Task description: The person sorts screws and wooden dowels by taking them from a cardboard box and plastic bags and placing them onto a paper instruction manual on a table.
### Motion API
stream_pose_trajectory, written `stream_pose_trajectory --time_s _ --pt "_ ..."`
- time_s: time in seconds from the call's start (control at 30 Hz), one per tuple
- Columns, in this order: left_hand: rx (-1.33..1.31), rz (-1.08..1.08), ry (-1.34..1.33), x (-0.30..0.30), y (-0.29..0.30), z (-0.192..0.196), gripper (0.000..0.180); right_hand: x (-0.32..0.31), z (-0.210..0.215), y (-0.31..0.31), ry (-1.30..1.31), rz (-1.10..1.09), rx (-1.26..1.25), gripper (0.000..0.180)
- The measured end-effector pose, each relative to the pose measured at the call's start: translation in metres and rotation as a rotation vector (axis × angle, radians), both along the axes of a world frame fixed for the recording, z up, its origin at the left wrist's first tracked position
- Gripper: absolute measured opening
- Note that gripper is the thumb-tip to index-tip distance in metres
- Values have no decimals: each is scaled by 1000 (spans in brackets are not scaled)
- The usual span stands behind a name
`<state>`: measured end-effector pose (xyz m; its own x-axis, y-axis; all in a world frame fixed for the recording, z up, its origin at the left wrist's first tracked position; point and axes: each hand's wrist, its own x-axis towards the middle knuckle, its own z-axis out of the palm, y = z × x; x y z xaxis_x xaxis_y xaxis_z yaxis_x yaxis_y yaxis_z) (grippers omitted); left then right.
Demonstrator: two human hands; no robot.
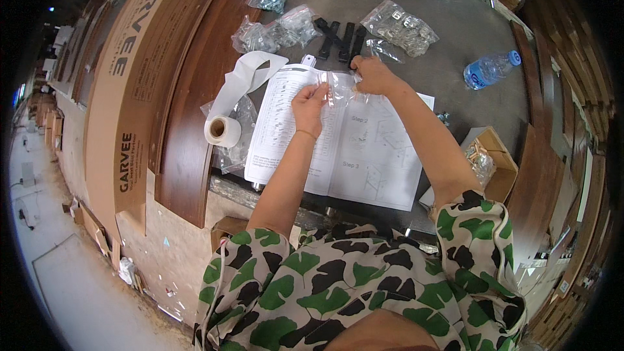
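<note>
- Currently, I see both hands raised over an open instruction booklet (364, 149) that lies flat on the grey work surface (455, 39).
- Left hand (309, 105): fingers pinched shut on the left edge of a small clear plastic bag (341, 88); palm turned toward the booklet.
- Right hand (374, 75): fingers closed on the right upper edge of the same bag, so the bag is stretched between the two hands, just above the top of the booklet.
- Bag contents: too small and too glossy for me to identify.
- Black brackets (341, 38): several flat dark parts lie side by side just beyond the right hand, apart from it.
- Clear bags of metal hardware: one large bag (400, 26) lies beyond and to the right of the brackets; a cluster of smaller bags (273, 29) lies to their left.
- Roll of white tape (223, 130): rests at the left edge of the booklet on crumpled plastic, with a loose white strip running up from it.
- Water bottle (491, 68): lies on its side, well to the right of the hands.
- Small open cardboard box (500, 156): sits at the right of the booklet and holds a further bag of parts.
- Dark wooden panels (195, 104): lean along the left side of the surface, beside a large flat carton (123, 104).
</note>
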<state>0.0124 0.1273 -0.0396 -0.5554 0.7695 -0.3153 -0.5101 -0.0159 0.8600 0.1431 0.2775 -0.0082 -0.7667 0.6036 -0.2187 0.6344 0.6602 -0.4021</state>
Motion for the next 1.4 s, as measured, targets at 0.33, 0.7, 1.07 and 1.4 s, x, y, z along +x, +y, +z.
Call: stream_pose_trajectory --time_s 0.33,0.7,1.07,1.4 --pt "129 4 -34 2 -11 0 14 30 -2 -9 438 -382 -190 18" --pt "92 -21 75 6 -10 -4 13 45 -5 31 326 -674 -86 31" --pt "69 -29 199 9 -11 -14 12 58 8 22 558 -567 111 23" --pt "23 -16 371 14 -10 -23 15 46 21 15 619 -511 8 16"
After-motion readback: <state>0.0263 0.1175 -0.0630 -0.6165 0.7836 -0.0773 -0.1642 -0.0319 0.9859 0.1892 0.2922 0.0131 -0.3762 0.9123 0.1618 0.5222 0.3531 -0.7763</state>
